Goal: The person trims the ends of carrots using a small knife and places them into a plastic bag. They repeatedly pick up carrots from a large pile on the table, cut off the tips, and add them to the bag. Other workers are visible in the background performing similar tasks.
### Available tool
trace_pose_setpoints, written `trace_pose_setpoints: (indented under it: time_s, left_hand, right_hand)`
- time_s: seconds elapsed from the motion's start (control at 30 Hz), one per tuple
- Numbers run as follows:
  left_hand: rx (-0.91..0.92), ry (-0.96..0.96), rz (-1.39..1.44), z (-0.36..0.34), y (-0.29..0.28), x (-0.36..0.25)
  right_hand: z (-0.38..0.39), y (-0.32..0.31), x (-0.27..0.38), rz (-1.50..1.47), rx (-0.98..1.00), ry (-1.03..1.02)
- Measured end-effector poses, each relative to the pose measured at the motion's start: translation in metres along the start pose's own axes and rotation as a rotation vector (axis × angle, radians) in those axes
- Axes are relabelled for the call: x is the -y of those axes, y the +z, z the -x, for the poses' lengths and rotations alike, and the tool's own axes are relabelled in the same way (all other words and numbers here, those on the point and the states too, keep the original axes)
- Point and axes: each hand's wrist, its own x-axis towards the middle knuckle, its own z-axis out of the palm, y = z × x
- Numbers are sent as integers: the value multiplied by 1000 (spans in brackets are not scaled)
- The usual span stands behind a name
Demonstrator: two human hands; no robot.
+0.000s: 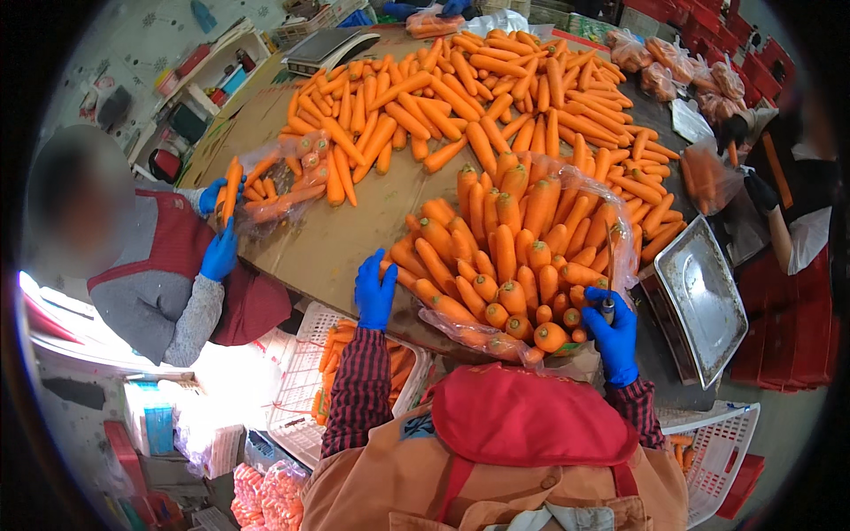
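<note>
a cardboard-topped table [305, 243] carries loose carrots [407, 115], bagged carrots [506, 252] and a grey-topped scale [326, 46]

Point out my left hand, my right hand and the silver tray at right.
Left hand [375, 293], head view: gloved back.
Right hand [614, 340], head view: gloved back.
Silver tray [702, 301], head view: inside bottom.

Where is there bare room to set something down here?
Bare cardboard lies between the left hand and the co-worker's bagged carrots; the metal tray right of the open bag looks bare. That bag and the carrot pile crowd the middle.
</note>
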Motion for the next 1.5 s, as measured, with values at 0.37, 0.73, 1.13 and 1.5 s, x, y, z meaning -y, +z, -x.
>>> trace_pose_setpoints:
  time_s: [0.37,0.73,1.13,1.5]
  left_hand:
    - [244,-439,750,-9,16,9]
    - [453,-495,970,-44,11,-40]
    - [90,-234,670,-28,24,-42]
    - [-215,-18,694,-59,-33,-71]
  right_hand:
    - [1,3,5,-19,0,8]
    - [0,9,11,-12,-3,62]
    - [-2,9,14,-33,33,93]
    - [-3,9,13,-33,33,83]
